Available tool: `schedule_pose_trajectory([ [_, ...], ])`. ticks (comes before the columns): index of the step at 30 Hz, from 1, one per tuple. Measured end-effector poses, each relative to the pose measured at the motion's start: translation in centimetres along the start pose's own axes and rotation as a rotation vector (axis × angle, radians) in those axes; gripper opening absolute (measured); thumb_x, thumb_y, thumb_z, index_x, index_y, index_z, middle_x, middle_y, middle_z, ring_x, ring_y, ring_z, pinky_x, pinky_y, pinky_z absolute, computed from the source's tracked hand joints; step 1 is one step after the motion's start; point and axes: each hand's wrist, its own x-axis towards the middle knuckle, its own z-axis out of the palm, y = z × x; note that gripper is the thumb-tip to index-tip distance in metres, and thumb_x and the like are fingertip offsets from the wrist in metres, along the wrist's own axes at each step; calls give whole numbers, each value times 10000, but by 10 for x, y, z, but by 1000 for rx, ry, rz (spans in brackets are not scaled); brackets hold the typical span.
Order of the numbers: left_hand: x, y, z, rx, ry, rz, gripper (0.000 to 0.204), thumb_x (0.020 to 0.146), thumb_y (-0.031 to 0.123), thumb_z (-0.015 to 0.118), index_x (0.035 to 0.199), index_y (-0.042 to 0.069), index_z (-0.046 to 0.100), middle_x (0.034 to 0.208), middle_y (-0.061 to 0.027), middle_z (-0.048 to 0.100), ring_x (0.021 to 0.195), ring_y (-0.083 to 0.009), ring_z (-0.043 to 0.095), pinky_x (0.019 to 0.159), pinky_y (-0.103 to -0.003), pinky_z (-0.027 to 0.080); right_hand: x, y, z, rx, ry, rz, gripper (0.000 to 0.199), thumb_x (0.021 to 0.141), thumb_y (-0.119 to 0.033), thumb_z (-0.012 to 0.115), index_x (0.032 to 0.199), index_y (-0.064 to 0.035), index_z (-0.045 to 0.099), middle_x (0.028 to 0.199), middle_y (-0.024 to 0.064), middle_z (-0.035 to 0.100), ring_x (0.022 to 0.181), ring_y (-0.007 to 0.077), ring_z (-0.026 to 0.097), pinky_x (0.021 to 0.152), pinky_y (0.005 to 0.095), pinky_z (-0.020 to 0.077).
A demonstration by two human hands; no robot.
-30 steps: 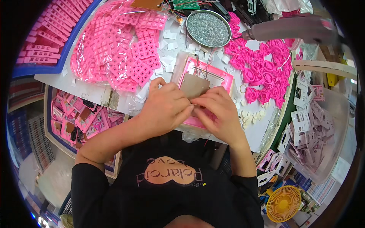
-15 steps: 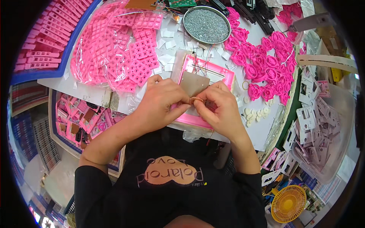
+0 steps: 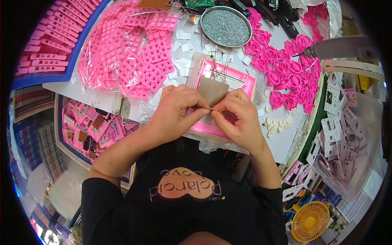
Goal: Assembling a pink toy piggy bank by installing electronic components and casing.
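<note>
My left hand (image 3: 178, 108) and my right hand (image 3: 241, 117) meet, thumbs and forefingers pinched together on a thin copper-coloured loop (image 3: 215, 110). Whether it is wire or a band, I cannot tell. Beneath and just beyond my fingertips lies a pink rectangular plastic casing (image 3: 248, 81), partly hidden by both hands. A brown circuit board (image 3: 212, 91) sits over the casing, with several thin red and dark wires (image 3: 219, 71) running from its far side.
A round tray of small screws (image 3: 226, 27) stands beyond the casing. Bagged pink button pieces (image 3: 118, 53) lie left, pink ring-shaped parts (image 3: 281, 67) right. Small white pieces (image 3: 277, 125) lie near my right hand. A grey screwdriver-like tool (image 3: 339, 47) juts in from the right.
The loop between my fingertips looks flatter and narrower than before. Both hands keep their pinch over the casing. The grey tool at the right has shifted left and nearer.
</note>
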Motion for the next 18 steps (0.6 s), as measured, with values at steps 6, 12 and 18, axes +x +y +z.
schedule_pose_trajectory([
  [6, -1, 4, 8, 38, 66, -32, 81, 816, 144, 714, 817, 119, 637, 771, 7, 612, 806, -197, 576, 812, -396, 321, -1, 1, 3, -48, 3, 8, 87, 763, -66, 735, 824, -47, 675, 739, 28, 638, 818, 240, 557, 704, 348, 458],
  [12, -3, 10, 20, 59, 181, -67, 93, 725, 87, 668, 795, 118, 613, 749, 8, 563, 820, -205, 563, 814, -400, 318, 1, 0, 10, -82, 29, -78, 90, 757, -62, 737, 823, -55, 676, 751, 31, 638, 835, 246, 556, 700, 364, 463],
  [18, -5, 10, 9, 68, 223, -30, 126, 717, 89, 679, 821, 121, 614, 806, 2, 575, 863, -205, 560, 835, -410, 305, 0, 1, 9, -63, 74, -31, 86, 756, -62, 741, 822, -53, 686, 750, 35, 632, 832, 233, 548, 620, 337, 480],
])
